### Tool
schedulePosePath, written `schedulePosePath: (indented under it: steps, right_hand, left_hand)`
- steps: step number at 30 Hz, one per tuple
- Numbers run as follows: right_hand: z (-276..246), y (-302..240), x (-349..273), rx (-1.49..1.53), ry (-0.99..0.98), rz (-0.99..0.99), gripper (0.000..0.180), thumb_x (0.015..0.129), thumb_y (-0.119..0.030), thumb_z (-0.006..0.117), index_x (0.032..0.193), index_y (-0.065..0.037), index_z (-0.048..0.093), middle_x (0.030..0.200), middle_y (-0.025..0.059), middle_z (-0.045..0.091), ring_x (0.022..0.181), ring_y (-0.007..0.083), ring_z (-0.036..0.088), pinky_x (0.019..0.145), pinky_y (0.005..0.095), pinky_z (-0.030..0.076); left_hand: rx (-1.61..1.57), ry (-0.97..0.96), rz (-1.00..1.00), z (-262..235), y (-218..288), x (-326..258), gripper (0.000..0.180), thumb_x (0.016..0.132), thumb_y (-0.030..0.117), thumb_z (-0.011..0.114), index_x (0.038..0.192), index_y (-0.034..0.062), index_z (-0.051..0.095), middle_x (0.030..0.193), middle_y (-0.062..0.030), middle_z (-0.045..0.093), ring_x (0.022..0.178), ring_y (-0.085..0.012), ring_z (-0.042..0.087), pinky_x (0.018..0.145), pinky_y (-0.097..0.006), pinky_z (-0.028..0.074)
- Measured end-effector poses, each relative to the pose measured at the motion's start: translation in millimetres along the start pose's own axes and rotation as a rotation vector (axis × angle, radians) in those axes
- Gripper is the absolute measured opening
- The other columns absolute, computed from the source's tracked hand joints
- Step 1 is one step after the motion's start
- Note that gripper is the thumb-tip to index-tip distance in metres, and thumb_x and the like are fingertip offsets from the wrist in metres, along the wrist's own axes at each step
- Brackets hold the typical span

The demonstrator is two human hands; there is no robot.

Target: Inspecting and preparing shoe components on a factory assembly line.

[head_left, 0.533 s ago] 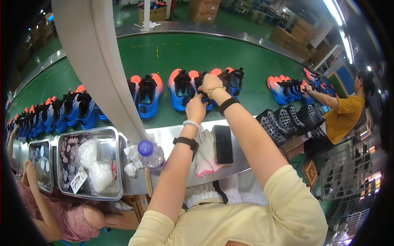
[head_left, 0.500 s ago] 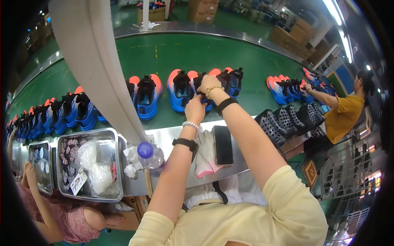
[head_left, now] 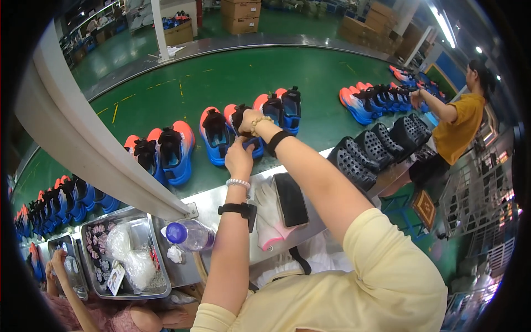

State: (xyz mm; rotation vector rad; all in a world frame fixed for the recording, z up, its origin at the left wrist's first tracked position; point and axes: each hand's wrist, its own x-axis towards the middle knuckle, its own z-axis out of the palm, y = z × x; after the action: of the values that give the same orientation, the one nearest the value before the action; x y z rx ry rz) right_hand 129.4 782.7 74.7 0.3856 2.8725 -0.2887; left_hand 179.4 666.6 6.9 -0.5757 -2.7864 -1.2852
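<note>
Both hands [head_left: 243, 141] on blue shoe [head_left: 243, 126]

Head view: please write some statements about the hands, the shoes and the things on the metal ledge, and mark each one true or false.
1. Both hands, the left hand and the right hand, are on a blue and orange shoe on the green belt. True.
2. The plastic bottle on the metal ledge has a red cap. False: the cap is blue.
3. A black flat case lies on the ledge beside a white glove. True.
4. The metal tray holds shoes. False: it holds small parts and clear bags.
5. A person in a yellow shirt is at the right. True.
</note>
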Motion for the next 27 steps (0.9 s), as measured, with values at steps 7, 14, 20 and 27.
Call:
schedulePosePath:
  steps: [7,14,20,27]
  right_hand:
    - [7,22,5,0.1,0.228,0.057,0.033,0.072,-0.03,0.07,0.09,-0.003,0.071,0.095,0.0196,0.068,0.092,0.0302,0.067,0.081,0.0372,0.054]
    - [11,2,28,0.015,0.223,-0.034,0.021,0.077,-0.017,0.064,0.087,0.0,0.07,0.092,0.0214,0.068,0.09,0.0321,0.067,0.078,0.0389,0.054]
    - [6,-1,9,0.054,0.224,0.052,0.022,0.077,-0.019,0.067,0.094,-0.006,0.072,0.1,0.016,0.068,0.093,0.0281,0.067,0.079,0.0374,0.055]
    - [-98,130,-115,0.132,0.139,-0.454,0.044,0.088,-0.035,0.061,0.118,-0.003,0.059,0.108,0.0139,0.066,0.099,0.0267,0.063,0.087,0.0361,0.048]
  left_hand:
    - [-0.036,0.011,0.058,15,4,1,0.029,0.079,0.02,0.067,0.106,0.0096,0.064,0.096,-0.0174,0.067,0.089,-0.0365,0.064,0.078,-0.044,0.05]
    - [-0.008,0.021,0.057,2,2,4,0.032,0.08,0.021,0.067,0.108,0.0073,0.063,0.093,-0.0195,0.067,0.088,-0.0373,0.064,0.077,-0.043,0.05]
    - [0.092,0.087,-0.055,3,23,-9,0.033,0.078,0.018,0.069,0.109,0.0114,0.062,0.097,-0.0179,0.067,0.089,-0.0374,0.064,0.075,-0.044,0.05]
    - [0.103,0.462,0.418,1,45,-9,0.049,0.079,-0.005,0.051,0.128,-0.0009,0.043,0.136,-0.0185,0.042,0.13,-0.0369,0.033,0.109,-0.042,0.029]
